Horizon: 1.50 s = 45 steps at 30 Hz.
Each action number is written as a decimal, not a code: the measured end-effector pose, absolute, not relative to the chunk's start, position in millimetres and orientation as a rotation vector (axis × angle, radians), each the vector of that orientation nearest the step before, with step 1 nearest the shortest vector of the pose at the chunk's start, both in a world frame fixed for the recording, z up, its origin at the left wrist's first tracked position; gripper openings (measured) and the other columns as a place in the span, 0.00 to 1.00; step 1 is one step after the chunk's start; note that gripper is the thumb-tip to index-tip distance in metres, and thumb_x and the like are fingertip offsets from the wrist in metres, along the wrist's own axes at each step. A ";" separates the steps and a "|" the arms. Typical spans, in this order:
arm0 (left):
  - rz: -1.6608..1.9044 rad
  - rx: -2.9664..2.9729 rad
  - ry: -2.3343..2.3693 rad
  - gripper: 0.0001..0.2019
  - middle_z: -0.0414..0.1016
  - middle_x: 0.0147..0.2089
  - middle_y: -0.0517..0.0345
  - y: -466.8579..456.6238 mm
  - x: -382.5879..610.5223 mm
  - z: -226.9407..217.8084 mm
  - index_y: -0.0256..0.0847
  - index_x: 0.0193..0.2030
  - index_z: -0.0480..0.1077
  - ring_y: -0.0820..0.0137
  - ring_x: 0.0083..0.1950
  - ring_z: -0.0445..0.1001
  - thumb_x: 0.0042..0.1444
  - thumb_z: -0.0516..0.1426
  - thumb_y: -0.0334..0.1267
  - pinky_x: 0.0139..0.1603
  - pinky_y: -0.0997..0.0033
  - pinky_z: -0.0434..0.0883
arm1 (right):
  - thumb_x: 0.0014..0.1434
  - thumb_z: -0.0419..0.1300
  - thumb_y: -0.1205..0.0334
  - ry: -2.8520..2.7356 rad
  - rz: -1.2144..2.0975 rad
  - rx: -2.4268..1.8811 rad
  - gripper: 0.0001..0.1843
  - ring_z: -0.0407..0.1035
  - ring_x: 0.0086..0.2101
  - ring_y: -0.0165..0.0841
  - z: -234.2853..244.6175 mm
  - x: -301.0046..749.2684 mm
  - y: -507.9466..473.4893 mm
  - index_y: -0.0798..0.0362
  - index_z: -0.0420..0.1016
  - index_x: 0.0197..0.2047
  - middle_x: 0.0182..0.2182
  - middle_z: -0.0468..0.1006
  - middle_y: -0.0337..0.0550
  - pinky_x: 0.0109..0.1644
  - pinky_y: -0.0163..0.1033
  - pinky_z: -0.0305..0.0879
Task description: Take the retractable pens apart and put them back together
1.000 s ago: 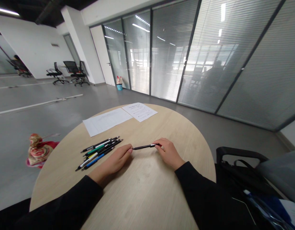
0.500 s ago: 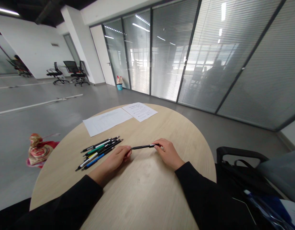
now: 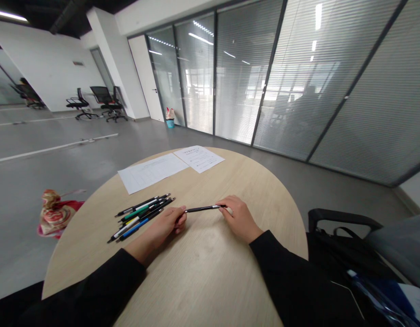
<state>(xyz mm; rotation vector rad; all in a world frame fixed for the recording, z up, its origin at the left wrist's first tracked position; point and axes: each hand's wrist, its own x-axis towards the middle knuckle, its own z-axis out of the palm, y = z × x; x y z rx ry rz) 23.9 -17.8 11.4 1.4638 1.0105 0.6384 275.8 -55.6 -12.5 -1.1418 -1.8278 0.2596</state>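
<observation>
Right hand [image 3: 240, 220] closed, thumb and fingers pinching the back end of a slim black pen [image 3: 205, 209]. Pen runs nearly level across the gap between your hands, over the pale wood table [image 3: 210, 281], its front tip reaching your left hand [image 3: 164, 225]. That hand is curled, fingers turned in, right at the tip; from this view you cannot tell whether it grips the pen or only meets it. Pile of pens [image 3: 141, 217], with black, green, white and blue barrels, lies fanned just beside the left hand, nearly touching it. Two sheets of paper [image 3: 150, 172] lie beyond, well apart from both hands. Keep the right-hand pinch firm and steady so the pen cannot roll out. Close your left fingers fully around the tip if you mean to hold it, and work over the bare wood in front of you, clear of the pile, so that no neighbouring barrel gets knocked. Black bag [image 3: 346, 247] sits off the table to your right, outside your working space.
</observation>
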 end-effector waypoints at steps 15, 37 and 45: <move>0.661 1.529 1.014 0.21 0.62 0.23 0.63 -24.1 23.3 14.8 0.41 0.28 0.62 0.74 0.24 0.58 0.63 0.55 0.56 0.24 0.74 0.56 | 0.64 0.61 0.72 -1.807 0.308 -1.169 0.09 0.73 0.41 0.38 -16.1 278.4 -53.3 0.51 0.81 0.41 0.38 0.82 0.44 0.49 0.43 0.67; 0.783 2.227 1.161 0.19 0.78 0.37 0.53 -11.8 16.3 13.9 0.40 0.38 0.74 0.62 0.38 0.73 0.68 0.49 0.51 0.42 0.64 0.70 | 0.62 0.60 0.68 -1.678 0.536 -1.270 0.10 0.74 0.39 0.35 -24.6 281.8 -48.9 0.51 0.83 0.41 0.39 0.84 0.42 0.45 0.39 0.66; 0.652 1.977 1.148 0.26 0.63 0.21 0.62 -9.4 17.9 4.1 0.40 0.24 0.67 0.70 0.24 0.59 0.65 0.49 0.58 0.27 0.70 0.57 | 0.62 0.60 0.68 -1.677 0.538 -1.248 0.10 0.74 0.39 0.36 -21.9 280.5 -49.8 0.51 0.83 0.41 0.39 0.84 0.43 0.44 0.40 0.67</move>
